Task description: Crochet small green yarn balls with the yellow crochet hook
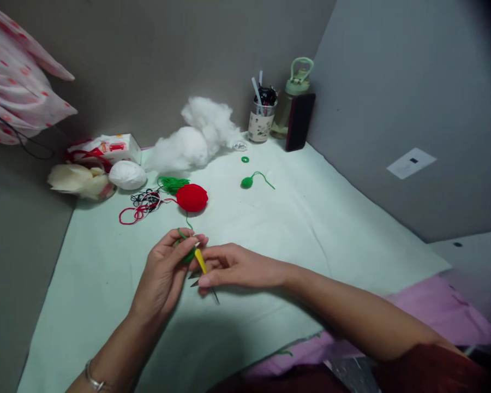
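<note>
My left hand pinches a small green crocheted piece, fingers closed round it. A green strand runs from it up towards the green yarn beside the red crocheted ball. My right hand is closed on a yellow-handled crochet hook, whose tip meets the green piece. Both hands hover just above the pale green cloth.
Further back lie a small green crocheted bit with a tail, a green ring, red and black thread, white stuffing, a white ball, a pen jar, a bottle and a dark phone.
</note>
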`<state>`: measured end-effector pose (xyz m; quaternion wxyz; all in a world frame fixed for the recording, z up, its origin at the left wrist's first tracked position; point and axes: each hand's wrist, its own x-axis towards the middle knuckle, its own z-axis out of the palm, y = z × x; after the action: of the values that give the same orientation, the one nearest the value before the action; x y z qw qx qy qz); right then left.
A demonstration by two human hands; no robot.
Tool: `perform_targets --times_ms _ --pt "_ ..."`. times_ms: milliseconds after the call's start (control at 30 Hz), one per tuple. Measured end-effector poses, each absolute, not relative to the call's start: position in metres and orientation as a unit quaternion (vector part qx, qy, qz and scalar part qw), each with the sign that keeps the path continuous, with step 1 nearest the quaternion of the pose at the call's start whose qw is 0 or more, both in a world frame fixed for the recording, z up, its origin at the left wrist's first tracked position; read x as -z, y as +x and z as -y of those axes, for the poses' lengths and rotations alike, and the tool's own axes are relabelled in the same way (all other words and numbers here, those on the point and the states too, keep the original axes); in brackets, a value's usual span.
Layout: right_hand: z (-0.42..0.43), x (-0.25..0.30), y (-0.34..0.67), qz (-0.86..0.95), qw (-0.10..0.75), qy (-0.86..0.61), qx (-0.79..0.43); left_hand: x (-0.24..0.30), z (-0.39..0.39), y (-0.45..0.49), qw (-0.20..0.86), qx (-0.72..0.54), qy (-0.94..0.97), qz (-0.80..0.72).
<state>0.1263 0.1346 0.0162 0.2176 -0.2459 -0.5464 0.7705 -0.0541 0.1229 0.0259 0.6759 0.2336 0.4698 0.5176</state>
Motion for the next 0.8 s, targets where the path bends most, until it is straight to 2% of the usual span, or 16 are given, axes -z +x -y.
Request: perform_targets --times_ms 100,267,367,433,500,600,667,733,800 --pt "-0.137 -0.008 0.123 0.466 0.227 -0.275 -0.81 -0.022 -0.122 -0.051 0.673 -0.495 0.27 -0.479" --pt "-0.149 -0.016 0.133 0.362 0.315 -0.338 -0.81 -0.01 -0.124 -0.054 0.63 -0.506 0.331 -0.487" --pt "-0.162 -0.022 0.151 0.353 0.382 -0.382 -0.764 -0.004 -0.125 -0.059 0.618 -0.501 0.355 -0.491" --pt "-0.173 -0.023 0.166 0.38 0.432 -0.426 -0.699 -0.001 -0.125 -0.062 0.614 -0.494 0.368 -0.493" --pt "-0.181 -0.022 0.178 0.471 0.422 -0.493 -0.598 -0.001 -0.125 -0.064 0.608 -0.481 0.386 -0.5" --pt "-0.183 -0.021 0.184 0.616 0.415 -0.575 -0.344 -0.004 -0.123 -0.064 0.582 -0.452 0.427 -0.524" --pt "-0.177 -0.02 0.176 0.657 0.425 -0.559 -0.273 -0.007 -0.121 -0.062 0.557 -0.432 0.461 -0.538" --pt "-0.165 -0.02 0.165 0.663 0.402 -0.5 -0.386 -0.007 -0.119 -0.059 0.523 -0.423 0.509 -0.537" --pt "-0.153 -0.02 0.154 0.625 0.312 -0.431 -0.571 -0.005 -0.117 -0.058 0.474 -0.422 0.571 -0.521"
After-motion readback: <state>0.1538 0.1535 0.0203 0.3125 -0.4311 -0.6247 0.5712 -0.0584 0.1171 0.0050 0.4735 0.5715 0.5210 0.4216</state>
